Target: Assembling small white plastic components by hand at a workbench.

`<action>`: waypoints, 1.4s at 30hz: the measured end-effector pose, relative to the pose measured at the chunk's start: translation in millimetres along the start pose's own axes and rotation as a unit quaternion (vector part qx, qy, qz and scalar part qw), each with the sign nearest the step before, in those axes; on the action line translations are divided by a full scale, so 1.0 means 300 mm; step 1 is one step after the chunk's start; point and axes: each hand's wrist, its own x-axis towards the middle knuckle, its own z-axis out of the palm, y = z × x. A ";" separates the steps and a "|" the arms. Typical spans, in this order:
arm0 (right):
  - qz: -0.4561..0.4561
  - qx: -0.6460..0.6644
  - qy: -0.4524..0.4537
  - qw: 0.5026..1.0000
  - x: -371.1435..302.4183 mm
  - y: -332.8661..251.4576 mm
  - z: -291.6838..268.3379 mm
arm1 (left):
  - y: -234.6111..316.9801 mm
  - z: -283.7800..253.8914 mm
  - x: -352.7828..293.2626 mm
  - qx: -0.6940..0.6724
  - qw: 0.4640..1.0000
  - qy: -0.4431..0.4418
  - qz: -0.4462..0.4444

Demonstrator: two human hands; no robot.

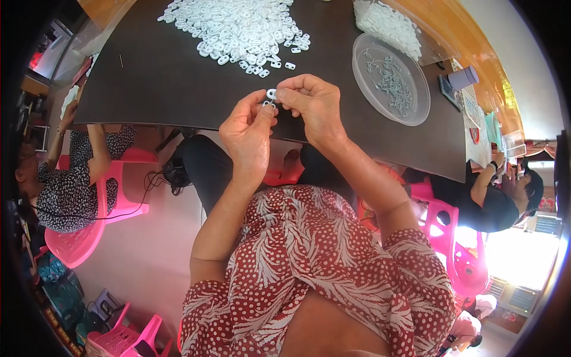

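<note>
Above the near edge of the dark table, my two hands meet fingertip to fingertip. My left hand (247, 140) pinches a small white plastic piece (269, 105) between thumb and forefinger. Just above it, the thumb and fingers of my right hand (317, 110) close on another white oval piece with a hole (272, 94). A thin, dark bit shows between the two pieces, too small to make out. Farther back lies a heap of similar white two-holed pieces (238, 27). To the right sits a round clear tub (359, 65) holding many small metal parts, perhaps screws.
A clear bag of white pieces (389, 27) lies behind the tub. A purple cup (464, 78) stands at the table's right side. People sit left and right, one on a pink chair (74, 244). A thin stick (121, 61) lies on the table (154, 89).
</note>
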 end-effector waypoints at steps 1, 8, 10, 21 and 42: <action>-0.005 0.000 0.005 1.000 -0.002 0.001 0.003 | 0.000 -0.001 -0.001 0.003 1.000 0.002 -0.001; -0.029 -0.040 0.015 0.999 -0.029 -0.001 0.016 | -0.012 0.004 -0.006 -0.019 1.000 0.012 0.012; -0.056 -0.031 0.002 0.998 -0.036 0.022 0.018 | -0.024 0.006 -0.008 -0.025 0.999 0.011 0.020; -0.086 -0.040 -0.061 0.994 -0.047 0.038 -0.005 | -0.001 -0.002 -0.011 -0.066 0.998 -0.015 -0.003; -0.298 -0.223 -0.023 0.928 -0.080 0.022 -0.029 | 0.001 0.006 -0.025 -0.060 0.995 -0.051 0.063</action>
